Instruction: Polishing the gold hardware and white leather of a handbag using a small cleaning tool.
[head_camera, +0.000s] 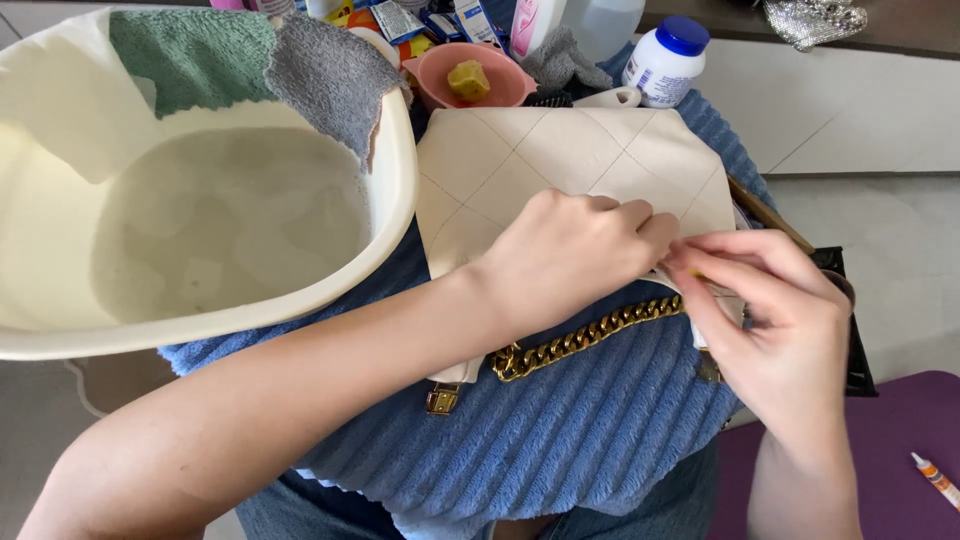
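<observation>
A cream quilted handbag lies on a blue ribbed towel across my lap. Its gold chain strap trails out below my left hand. My left hand presses flat on the bag's lower edge, its fingers pointing right. My right hand meets it at the bag's right corner, thumb and forefinger pinched on something small and yellowish at the bag's edge; what it is I cannot make out. A gold clasp hangs at the towel's left side.
A cream plastic basin of cloudy water sits at left, with green and grey cloths draped over its rim. Behind the bag stand a pink bowl holding a yellow lump, a white bottle with a blue cap and several packets. A small tube lies on a purple mat at lower right.
</observation>
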